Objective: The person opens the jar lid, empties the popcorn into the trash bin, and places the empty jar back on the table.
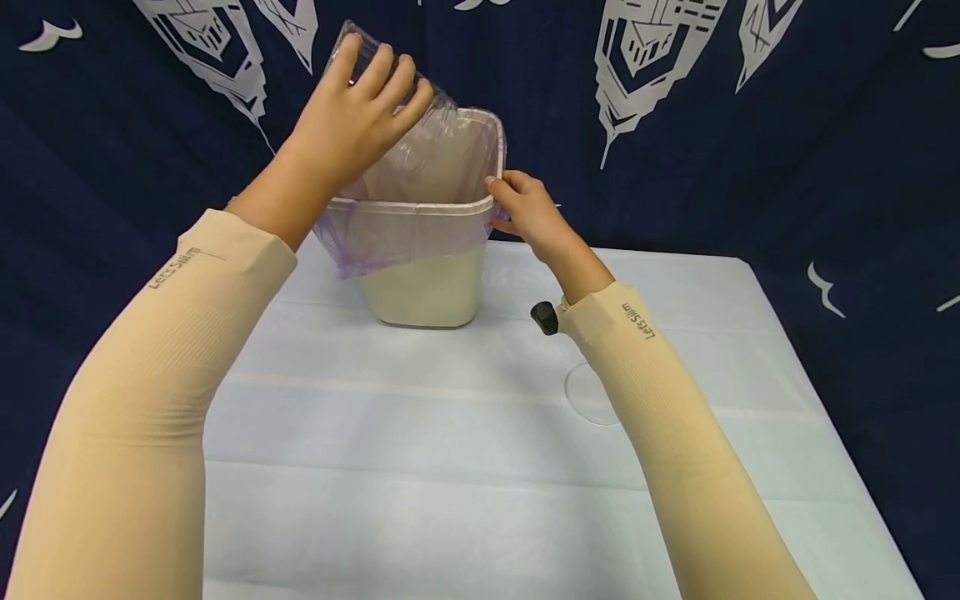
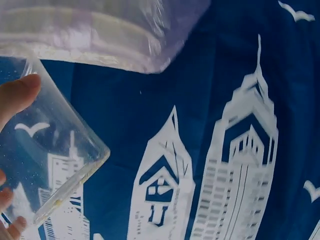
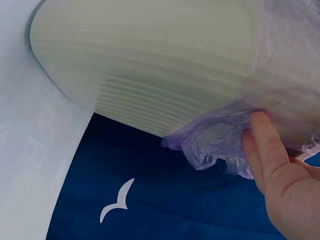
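Note:
My left hand [image 1: 360, 121] holds a clear plastic container [image 2: 70, 127], tilted with its base up to the left and its lower end at the bin's mouth. The thumb and several fingertips show on the container in the left wrist view. Below stands a cream-coloured trash bin [image 1: 427, 292], upright and lined with a thin purple plastic bag [image 1: 420, 237] folded over its rim. My right hand [image 1: 532, 208] grips the bin's right rim through the bag, thumb on top and fingers outside. The right wrist view shows those fingers against the bunched bag [image 3: 205, 142]. The bin's bottom inside is hidden.
A thin clear round disc [image 1: 588, 396], perhaps a lid, lies on the white-covered table [image 1: 420, 517] near my right forearm. Behind the table hangs a dark blue curtain [image 1: 675, 192] with white building and bird prints.

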A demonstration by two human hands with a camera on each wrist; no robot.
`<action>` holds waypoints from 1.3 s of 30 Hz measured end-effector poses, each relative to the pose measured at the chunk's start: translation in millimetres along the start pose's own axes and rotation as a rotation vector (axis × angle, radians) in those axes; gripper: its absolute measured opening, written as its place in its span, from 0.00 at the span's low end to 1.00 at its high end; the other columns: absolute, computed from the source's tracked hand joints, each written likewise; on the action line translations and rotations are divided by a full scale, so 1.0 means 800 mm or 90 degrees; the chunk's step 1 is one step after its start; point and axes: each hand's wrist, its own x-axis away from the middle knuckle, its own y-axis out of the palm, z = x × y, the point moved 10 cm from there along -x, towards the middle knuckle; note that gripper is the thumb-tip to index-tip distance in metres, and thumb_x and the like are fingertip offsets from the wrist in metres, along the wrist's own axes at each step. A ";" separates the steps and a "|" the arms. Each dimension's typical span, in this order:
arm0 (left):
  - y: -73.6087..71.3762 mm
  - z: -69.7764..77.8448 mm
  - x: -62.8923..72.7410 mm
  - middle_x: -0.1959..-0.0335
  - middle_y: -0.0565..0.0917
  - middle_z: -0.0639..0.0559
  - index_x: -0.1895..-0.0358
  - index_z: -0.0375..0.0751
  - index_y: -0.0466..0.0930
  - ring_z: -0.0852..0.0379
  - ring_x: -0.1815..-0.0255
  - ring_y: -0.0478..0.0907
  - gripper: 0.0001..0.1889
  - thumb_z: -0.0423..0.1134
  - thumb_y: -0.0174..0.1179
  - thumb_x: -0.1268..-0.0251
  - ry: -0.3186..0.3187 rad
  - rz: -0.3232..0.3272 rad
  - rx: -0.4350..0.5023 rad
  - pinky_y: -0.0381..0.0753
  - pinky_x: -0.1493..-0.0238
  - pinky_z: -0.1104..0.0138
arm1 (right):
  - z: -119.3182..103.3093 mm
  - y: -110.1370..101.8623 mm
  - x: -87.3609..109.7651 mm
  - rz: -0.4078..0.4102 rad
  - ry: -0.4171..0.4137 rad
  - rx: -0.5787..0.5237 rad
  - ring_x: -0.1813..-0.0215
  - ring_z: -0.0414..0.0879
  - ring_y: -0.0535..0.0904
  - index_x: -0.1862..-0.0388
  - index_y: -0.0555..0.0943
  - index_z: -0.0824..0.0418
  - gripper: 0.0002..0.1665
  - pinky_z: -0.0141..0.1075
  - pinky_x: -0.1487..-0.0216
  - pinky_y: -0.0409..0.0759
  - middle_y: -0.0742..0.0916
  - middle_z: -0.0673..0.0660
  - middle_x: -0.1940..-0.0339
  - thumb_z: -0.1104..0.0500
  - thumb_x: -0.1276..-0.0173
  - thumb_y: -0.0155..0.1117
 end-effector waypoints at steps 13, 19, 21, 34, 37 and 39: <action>0.032 -0.045 0.016 0.35 0.51 0.36 0.32 0.36 0.39 0.40 0.36 0.47 0.55 0.56 0.65 0.57 -0.295 -0.147 0.368 0.45 0.38 0.48 | 0.004 0.001 -0.001 -0.002 -0.002 -0.011 0.42 0.50 0.69 0.37 0.62 0.68 0.28 0.42 0.46 0.70 0.71 0.63 0.42 0.51 0.29 0.45; 0.026 -0.060 0.028 0.34 0.54 0.43 0.33 0.41 0.45 0.48 0.34 0.47 0.53 0.59 0.65 0.59 -0.400 -0.072 0.514 0.45 0.36 0.57 | 0.004 0.000 0.000 -0.002 -0.005 -0.012 0.43 0.50 0.69 0.38 0.63 0.67 0.27 0.42 0.46 0.70 0.72 0.63 0.43 0.52 0.29 0.45; 0.023 -0.064 0.032 0.35 0.56 0.46 0.33 0.43 0.47 0.51 0.34 0.48 0.51 0.59 0.65 0.59 -0.429 -0.041 0.552 0.45 0.35 0.60 | 0.003 0.000 0.000 -0.001 -0.007 -0.012 0.43 0.50 0.70 0.38 0.64 0.67 0.27 0.41 0.46 0.70 0.72 0.62 0.43 0.52 0.29 0.45; -0.016 -0.049 0.042 0.44 0.64 0.51 0.37 0.40 0.53 0.65 0.43 0.59 0.52 0.52 0.73 0.68 -0.446 0.124 0.806 0.53 0.43 0.77 | 0.000 0.000 0.000 0.001 -0.003 -0.018 0.42 0.50 0.69 0.38 0.63 0.67 0.27 0.43 0.46 0.69 0.72 0.61 0.43 0.52 0.29 0.45; -0.024 -0.038 0.048 0.43 0.63 0.51 0.36 0.40 0.52 0.66 0.43 0.59 0.53 0.50 0.74 0.69 -0.442 0.139 0.853 0.54 0.42 0.76 | 0.001 0.000 -0.001 0.002 -0.001 -0.021 0.42 0.50 0.69 0.38 0.63 0.66 0.26 0.42 0.46 0.70 0.73 0.60 0.43 0.53 0.29 0.46; -0.029 -0.030 0.052 0.42 0.63 0.51 0.36 0.39 0.51 0.65 0.42 0.60 0.54 0.49 0.75 0.70 -0.441 0.146 0.879 0.56 0.42 0.74 | 0.001 0.000 -0.001 0.001 0.001 -0.024 0.41 0.50 0.69 0.38 0.63 0.66 0.26 0.42 0.46 0.70 0.72 0.60 0.43 0.53 0.29 0.46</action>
